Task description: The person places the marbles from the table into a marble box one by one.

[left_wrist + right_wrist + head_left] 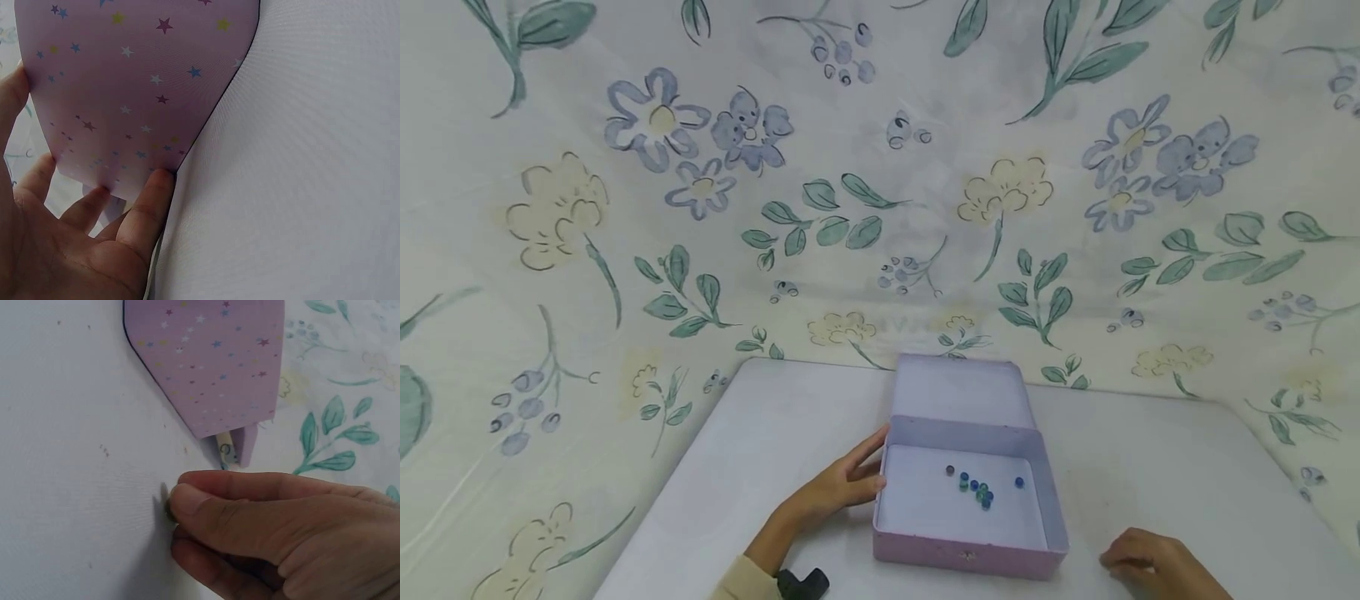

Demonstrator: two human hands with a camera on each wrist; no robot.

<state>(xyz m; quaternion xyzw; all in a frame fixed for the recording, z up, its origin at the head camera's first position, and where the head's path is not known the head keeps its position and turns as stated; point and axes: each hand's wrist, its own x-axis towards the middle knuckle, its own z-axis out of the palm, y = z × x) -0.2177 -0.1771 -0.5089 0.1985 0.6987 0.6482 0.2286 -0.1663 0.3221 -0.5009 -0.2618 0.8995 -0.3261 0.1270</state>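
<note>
An open pinkish-purple box (966, 560) stands on the white table, its lid (958, 392) tipped back. Several small glass marbles (974, 485), blue, green and one dark, lie loosely on its pale floor. My left hand (835, 487) touches the box's left side, thumb by the rim and fingers spread toward the far corner. Up close, those fingertips (164, 178) rest along the edge of the star-printed wall (144, 81). To the right of the box, low over the table, my right hand (1157, 562) pinches a small dark greenish marble (170, 511) between thumb and finger, mostly hidden by them.
A white table (775, 417) carries the box near its middle. Behind and around it hangs a cloth (850, 250) printed with flowers and leaves. A black device (803, 583) sits at my left wrist beside a cream sleeve (745, 582).
</note>
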